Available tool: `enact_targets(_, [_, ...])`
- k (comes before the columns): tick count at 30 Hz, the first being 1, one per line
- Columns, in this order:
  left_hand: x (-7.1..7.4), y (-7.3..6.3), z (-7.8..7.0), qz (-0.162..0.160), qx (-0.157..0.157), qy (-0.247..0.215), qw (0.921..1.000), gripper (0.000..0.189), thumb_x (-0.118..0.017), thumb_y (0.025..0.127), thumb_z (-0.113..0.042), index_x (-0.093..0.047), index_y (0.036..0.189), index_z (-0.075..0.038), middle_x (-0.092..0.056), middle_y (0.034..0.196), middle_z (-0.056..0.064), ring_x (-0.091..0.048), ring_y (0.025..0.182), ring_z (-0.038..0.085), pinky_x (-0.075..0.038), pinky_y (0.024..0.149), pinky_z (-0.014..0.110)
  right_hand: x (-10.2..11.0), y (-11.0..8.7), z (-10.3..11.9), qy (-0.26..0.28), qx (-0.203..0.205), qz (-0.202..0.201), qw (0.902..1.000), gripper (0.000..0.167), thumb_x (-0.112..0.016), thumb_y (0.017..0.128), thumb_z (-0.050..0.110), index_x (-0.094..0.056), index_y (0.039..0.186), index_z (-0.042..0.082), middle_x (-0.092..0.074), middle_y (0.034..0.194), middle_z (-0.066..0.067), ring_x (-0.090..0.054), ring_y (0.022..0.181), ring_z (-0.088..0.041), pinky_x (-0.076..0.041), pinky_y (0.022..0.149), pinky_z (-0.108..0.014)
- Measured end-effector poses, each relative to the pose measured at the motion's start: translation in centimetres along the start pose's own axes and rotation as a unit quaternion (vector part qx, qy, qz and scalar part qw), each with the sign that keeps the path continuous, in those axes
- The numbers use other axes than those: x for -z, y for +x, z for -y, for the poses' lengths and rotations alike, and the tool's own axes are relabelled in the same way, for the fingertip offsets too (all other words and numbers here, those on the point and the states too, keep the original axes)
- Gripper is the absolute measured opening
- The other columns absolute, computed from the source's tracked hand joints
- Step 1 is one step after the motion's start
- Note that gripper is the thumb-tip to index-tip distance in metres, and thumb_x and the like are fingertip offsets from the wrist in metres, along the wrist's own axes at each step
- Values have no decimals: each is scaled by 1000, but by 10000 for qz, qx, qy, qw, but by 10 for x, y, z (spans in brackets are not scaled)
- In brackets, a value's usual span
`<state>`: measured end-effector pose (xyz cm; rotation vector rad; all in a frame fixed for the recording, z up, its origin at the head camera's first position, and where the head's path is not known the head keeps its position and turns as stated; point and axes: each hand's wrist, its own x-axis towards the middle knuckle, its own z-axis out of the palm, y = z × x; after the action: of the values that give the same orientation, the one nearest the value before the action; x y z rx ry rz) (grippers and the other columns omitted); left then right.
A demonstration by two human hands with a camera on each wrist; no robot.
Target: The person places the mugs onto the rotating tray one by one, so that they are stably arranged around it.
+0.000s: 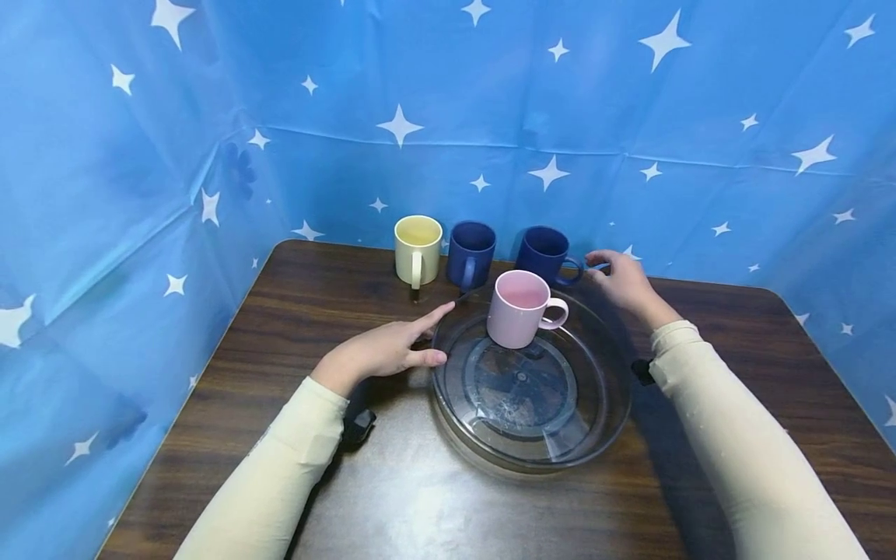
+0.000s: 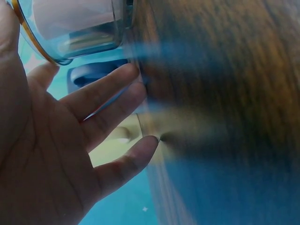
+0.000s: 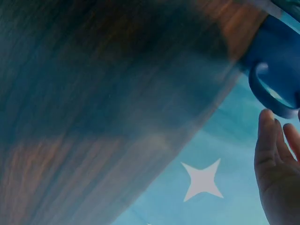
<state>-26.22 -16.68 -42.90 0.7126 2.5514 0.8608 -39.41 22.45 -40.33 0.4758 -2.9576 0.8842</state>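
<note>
A pink mug (image 1: 516,314) stands upright inside a round clear basin (image 1: 602,420), its handle to the right. My left hand (image 1: 383,348) is at the basin's left rim, thumb and fingers spread; its extended fingers (image 2: 112,93) show in the left wrist view. My right hand (image 1: 625,284) is beside the handle of the right-hand navy mug (image 1: 540,253), fingers loosely bent. The fingertips come very close to that handle (image 3: 267,96) in the right wrist view; whether they touch it I cannot tell.
A pale yellow mug (image 1: 418,249) and another navy mug (image 1: 471,255) stand left of the right-hand navy mug along the back of the dark wooden table (image 1: 280,350). Behind them hangs a blue curtain (image 1: 448,85) with white stars.
</note>
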Motion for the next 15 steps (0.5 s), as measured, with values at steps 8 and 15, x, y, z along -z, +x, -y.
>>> enact_targets(8, [2, 1, -2, 83, 113, -17, 9999, 86, -54, 99, -56, -4, 165, -33, -37, 160, 18, -40, 143, 40, -31, 115, 56, -12, 11, -11, 193, -78, 394, 9990, 39, -52, 105, 7, -50, 138, -13, -62, 124, -32, -66, 109, -42, -53, 87, -48])
enact_targets(15, [1, -2, -3, 99, 195, -59, 9997, 85, -54, 99, -56, -4, 164, -34, -36, 160, 17, -41, 142, 40, -32, 115, 56, -21, 15, -16, 327, -102, 254, 9991, 36, -56, 105, 10, -56, 132, -14, -69, 106, -28, -69, 94, -37, -52, 74, -31])
